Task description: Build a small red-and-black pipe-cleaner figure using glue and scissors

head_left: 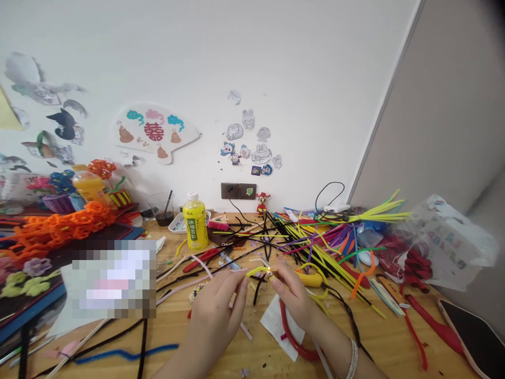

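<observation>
2 bare hands, 1 yellow pipe cleaner (258, 271) held between them in the air, above a white paper scrap (281, 327) on the wooden desk (169, 329).

Left hand (215, 311): grip closed, thumb and fingertips pinched on the strand's left end. Right hand (294, 297): grip likewise clamped, on the right end, beside a tiny bright glint. Both forearms rise from the lower edge of view, wrists turned inward, elbows out of frame; 1 silver bracelet (353, 360) on the right wrist.

Risks: springy wire could slip from either pinch if pressure eases, dropping the strand among the loose pipe cleaners; a sharp cut end could prick a fingertip. Stray strands close by could snag it.

Nearby: 1 heap of multicoloured pipe cleaners (315, 248) beyond the right hand, 1 yellow-handled tool (310, 279), 1 red pipe cleaner loop (294, 337) below.
</observation>
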A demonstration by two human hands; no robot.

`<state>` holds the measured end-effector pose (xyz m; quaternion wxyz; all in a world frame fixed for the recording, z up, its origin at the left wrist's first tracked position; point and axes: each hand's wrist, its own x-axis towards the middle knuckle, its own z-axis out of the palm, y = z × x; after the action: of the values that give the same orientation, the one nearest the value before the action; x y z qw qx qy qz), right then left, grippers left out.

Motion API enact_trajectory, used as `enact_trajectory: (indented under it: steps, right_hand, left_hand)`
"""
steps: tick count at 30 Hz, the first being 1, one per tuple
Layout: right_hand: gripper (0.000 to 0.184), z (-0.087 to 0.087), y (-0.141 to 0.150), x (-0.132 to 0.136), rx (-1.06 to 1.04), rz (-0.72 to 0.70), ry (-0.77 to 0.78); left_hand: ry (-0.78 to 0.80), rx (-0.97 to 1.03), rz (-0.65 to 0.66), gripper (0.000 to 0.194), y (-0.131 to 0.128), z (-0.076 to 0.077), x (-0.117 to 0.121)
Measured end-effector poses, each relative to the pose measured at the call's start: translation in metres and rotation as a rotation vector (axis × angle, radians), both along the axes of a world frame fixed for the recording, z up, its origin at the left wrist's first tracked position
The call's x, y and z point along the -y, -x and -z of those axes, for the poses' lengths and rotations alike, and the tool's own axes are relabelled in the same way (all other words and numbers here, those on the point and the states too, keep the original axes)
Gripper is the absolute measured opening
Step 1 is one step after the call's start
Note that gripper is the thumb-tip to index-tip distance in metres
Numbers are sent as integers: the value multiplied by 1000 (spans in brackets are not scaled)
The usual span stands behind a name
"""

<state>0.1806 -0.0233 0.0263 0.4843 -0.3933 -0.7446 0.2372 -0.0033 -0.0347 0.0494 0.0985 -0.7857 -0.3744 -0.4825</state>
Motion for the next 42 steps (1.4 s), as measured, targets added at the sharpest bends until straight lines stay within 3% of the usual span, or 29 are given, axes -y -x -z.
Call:
enact_trajectory:
  steps: [21,24,31,36,42]
  right_hand:
    - [24,8,-4,-7,-55,53,-6]
    - [25,8,-1,-6,61,30,3]
    - [24,8,20,6,592,13,-47]
    - [15,15,27,5,680,56,-54]
    - [15,16,25,1,646,115,-52]
  left_hand:
    - [-36,-15,-69,12,2,3,-5]
    - [-12,-23,-92,12,4,2,-7]
    - [11,-34,-131,17,8,-2,-12]
    - [57,-54,-166,18,8,2,-19]
    - [159,-48,-180,22,10,5,-23]
